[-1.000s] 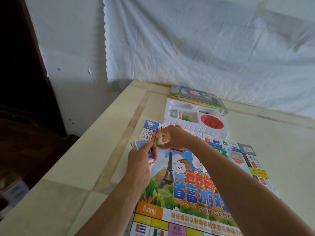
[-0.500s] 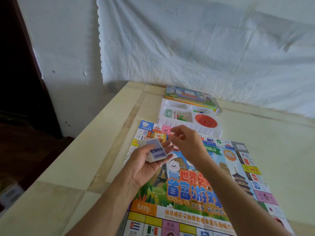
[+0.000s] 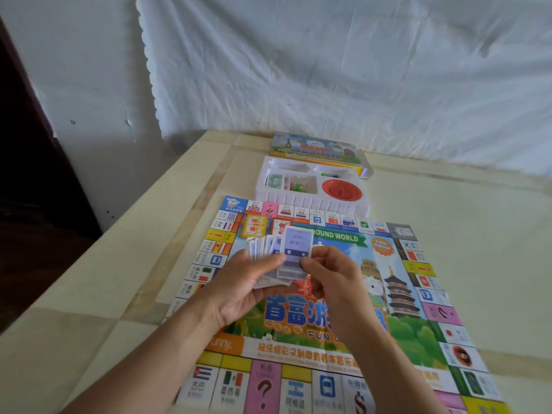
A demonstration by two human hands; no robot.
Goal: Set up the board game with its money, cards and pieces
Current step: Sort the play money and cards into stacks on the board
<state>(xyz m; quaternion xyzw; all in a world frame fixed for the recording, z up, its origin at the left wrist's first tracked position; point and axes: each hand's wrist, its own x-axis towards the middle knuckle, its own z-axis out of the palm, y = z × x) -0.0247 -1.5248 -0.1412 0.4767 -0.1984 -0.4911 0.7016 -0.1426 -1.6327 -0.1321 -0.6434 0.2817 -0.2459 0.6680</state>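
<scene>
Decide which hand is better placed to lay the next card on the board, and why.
Right. The right hand pinches the front card over the board; the left hand is busy gripping the fanned stack.

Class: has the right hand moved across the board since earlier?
Yes, the right hand drew back from the far-left corner of the board toward its centre.

Plain room, most likely in a home. White painted wall [image 3: 89,85] with chipped spots and a creased white sheet [image 3: 328,70] hung over it. Cream table [image 3: 119,279] with beige inlaid strips stands against the wall, with a family board game [image 3: 418,333] spread on it. Dark wood-framed opening [image 3: 24,174] at left.
</scene>
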